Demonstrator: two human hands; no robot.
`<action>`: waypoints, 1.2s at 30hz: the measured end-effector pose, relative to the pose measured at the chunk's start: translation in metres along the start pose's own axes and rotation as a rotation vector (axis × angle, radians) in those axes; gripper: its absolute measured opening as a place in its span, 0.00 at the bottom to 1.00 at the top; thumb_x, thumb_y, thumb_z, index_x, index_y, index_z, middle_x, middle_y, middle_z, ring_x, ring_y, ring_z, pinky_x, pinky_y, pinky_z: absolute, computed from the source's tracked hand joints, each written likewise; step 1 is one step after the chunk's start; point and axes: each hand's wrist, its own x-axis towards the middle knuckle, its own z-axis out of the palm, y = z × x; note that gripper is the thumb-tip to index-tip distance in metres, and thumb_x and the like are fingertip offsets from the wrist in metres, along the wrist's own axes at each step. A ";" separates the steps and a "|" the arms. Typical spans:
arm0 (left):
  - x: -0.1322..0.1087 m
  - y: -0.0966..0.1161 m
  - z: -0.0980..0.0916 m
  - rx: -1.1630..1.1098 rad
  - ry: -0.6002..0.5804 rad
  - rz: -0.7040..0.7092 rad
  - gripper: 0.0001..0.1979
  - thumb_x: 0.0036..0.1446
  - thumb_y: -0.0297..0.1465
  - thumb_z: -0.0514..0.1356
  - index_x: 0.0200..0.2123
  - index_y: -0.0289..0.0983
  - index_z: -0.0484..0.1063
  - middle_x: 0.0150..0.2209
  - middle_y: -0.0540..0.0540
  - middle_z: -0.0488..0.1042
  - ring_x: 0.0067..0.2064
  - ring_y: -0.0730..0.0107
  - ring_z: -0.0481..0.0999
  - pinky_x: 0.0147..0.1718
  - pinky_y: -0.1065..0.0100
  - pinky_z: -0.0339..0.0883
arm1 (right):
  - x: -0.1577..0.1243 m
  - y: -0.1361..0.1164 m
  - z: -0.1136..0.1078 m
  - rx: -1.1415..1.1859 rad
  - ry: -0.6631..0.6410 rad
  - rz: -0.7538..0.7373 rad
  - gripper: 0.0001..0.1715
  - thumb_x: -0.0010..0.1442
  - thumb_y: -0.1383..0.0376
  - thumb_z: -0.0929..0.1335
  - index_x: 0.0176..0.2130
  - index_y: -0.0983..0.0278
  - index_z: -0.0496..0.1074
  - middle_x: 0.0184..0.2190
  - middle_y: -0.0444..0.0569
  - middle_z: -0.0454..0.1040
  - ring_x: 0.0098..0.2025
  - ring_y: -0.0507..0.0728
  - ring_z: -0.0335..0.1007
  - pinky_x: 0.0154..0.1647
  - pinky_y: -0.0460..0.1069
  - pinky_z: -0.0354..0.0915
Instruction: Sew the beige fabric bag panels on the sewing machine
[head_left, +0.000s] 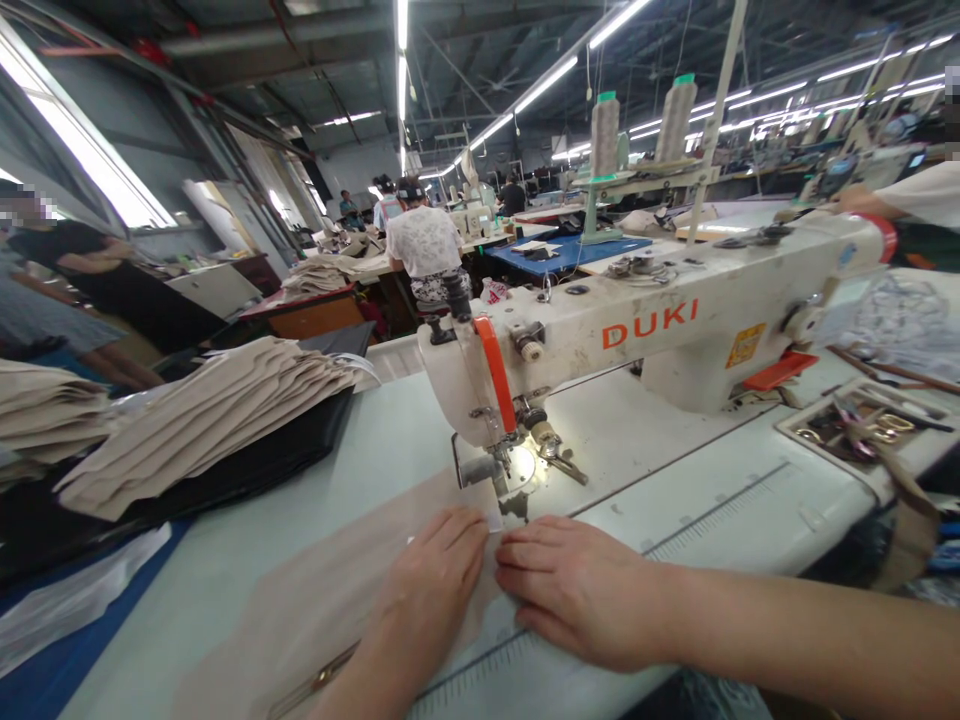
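A white sewing machine [660, 320] stands on a pale table, its needle area lit. A thin, light beige fabric piece [337, 560] lies left of and in front of the needle, one corner near the presser foot. My left hand [442, 565] rests on this fabric, fingers extended and pressing down. Just to its right, my right hand [574, 590] lies at the fabric's edge with its fingers spread a little. Under my left forearm a metal object [322, 677] is partly visible.
Stacked beige fabric pieces [202, 425] lie on black material at the left. A tray [862, 470] of small tools sits at the right. Thread cones [604, 140] stand behind the machine. A person [426, 240] sits further back; others stand at the far left.
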 end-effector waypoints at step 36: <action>-0.003 0.009 -0.004 -0.075 -0.089 -0.091 0.15 0.63 0.20 0.50 0.43 0.34 0.76 0.42 0.41 0.80 0.45 0.61 0.79 0.47 0.60 0.76 | 0.029 0.033 -0.023 -0.215 -0.063 0.027 0.10 0.67 0.65 0.66 0.42 0.67 0.77 0.38 0.52 0.74 0.44 0.59 0.68 0.47 0.52 0.65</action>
